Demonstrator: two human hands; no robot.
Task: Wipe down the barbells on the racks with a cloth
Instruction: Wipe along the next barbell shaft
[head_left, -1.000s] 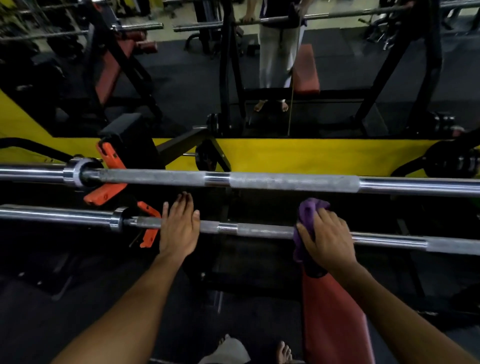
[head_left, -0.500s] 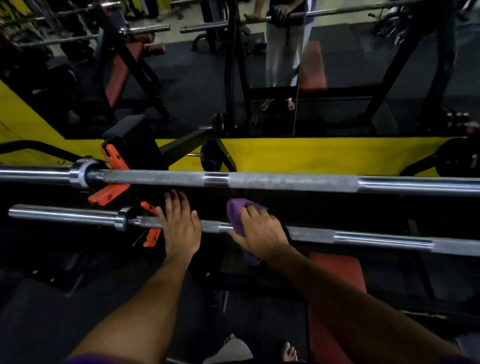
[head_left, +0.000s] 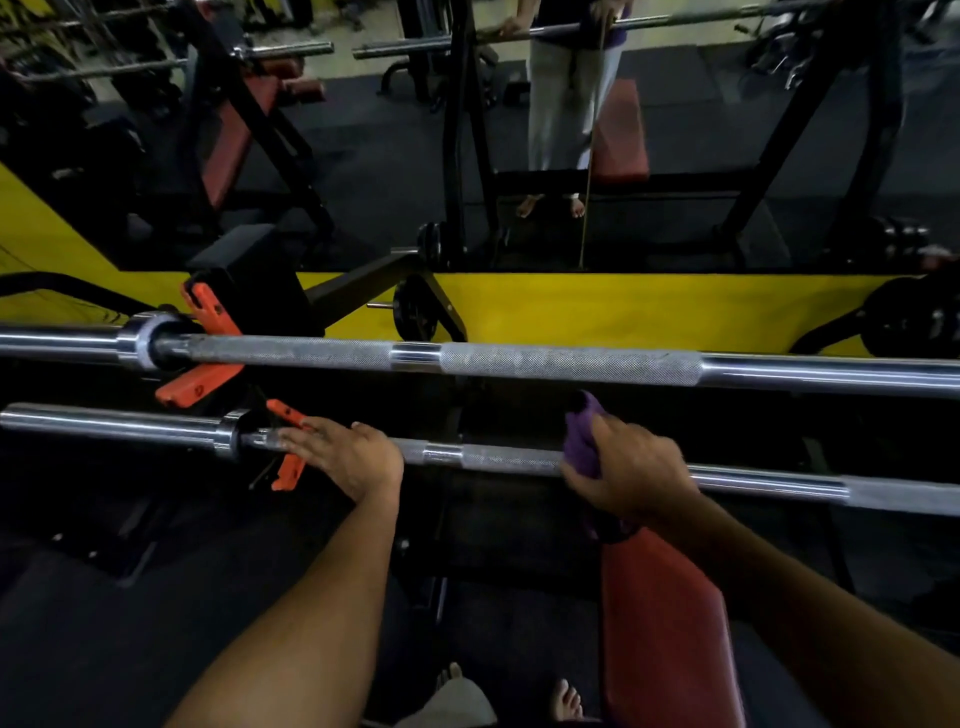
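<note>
Two steel barbells lie across the rack in front of me. The nearer barbell (head_left: 498, 456) runs left to right at hand height; the farther barbell (head_left: 566, 364) sits higher and behind it. My right hand (head_left: 631, 475) grips a purple cloth (head_left: 582, 441) wrapped over the nearer bar, right of its middle. My left hand (head_left: 345, 452) rests flat on the same bar near its left collar, fingers straight and pointing left.
Orange collar clips (head_left: 208, 353) sit at the left ends of both bars. A red bench pad (head_left: 670, 634) lies below my right arm. Beyond a yellow wall strip (head_left: 623, 312), a mirror shows racks and a standing person (head_left: 566, 104). My bare feet (head_left: 566, 701) show at the bottom.
My right hand slid the cloth left along the nearer bar, then back to the right. My left hand turned so its fingers point left along the bar.
</note>
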